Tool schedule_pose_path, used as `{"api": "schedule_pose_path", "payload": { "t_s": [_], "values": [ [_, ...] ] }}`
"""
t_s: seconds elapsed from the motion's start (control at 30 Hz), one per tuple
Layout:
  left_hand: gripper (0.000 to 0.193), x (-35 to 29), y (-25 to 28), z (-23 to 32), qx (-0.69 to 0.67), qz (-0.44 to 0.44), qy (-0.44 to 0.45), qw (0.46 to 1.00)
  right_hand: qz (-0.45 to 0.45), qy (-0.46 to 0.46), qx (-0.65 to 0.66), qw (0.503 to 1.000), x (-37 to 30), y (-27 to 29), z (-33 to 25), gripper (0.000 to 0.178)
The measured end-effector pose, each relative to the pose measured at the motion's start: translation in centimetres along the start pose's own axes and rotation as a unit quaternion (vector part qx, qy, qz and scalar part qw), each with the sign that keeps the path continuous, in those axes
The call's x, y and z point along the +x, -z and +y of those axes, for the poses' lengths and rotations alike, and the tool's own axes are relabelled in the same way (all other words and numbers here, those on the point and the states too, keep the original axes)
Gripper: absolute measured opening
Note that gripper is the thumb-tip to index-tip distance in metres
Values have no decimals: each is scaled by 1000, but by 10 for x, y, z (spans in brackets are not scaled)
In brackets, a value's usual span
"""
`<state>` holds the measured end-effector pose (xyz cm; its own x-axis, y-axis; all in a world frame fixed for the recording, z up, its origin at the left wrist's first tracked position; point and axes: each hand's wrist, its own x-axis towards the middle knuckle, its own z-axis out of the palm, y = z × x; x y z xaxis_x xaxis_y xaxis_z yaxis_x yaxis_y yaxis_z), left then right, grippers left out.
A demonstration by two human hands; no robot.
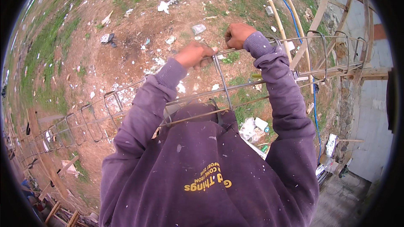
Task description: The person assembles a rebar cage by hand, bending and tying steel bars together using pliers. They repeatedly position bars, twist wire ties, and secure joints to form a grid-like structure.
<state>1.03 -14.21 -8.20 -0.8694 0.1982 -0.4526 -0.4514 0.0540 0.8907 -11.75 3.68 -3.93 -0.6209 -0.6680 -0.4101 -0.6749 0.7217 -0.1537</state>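
A long rebar cage of thin steel bars (248,84) and rectangular stirrups crosses in front of me, from far right to lower left. At its far top bar, my left hand (194,55) is closed, with thumb and fingers pinched where a stirrup (222,83) meets the bar. Just to the right, my right hand (240,35) is curled shut above the same bar, knuckles up. Whatever lies inside its fingers is hidden. More stirrups (112,103) hang spaced along the cage to the left, and others (325,54) to the right.
Wooden poles and planks (320,21) form a support at right, beside a grey wall (374,130). A blue hose (315,113) runs down there. Another wooden support (44,159) stands at left. Litter (163,6) covers the dirt and grass. White bags (252,129) lie below the cage.
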Motion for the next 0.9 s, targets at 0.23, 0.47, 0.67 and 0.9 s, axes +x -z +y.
{"api": "schedule_pose_path", "payload": {
  "t_s": [0.23,0.47,0.67,0.9],
  "values": [
    [55,-7,-7,-13,133,36,-16,990,-250,-74,20,965,26,-3,-37,19],
    [56,-12,-7,-4,145,68,-45,986,119,-8,247,962,-110,4,-46,25],
    [51,-6,-11,-15,106,72,-59,990,174,17,106,979,-97,-71,-38,46],
    [56,-10,-17,-21,245,145,-155,946,175,-67,72,980,-90,-70,-69,19]
  ]
}}
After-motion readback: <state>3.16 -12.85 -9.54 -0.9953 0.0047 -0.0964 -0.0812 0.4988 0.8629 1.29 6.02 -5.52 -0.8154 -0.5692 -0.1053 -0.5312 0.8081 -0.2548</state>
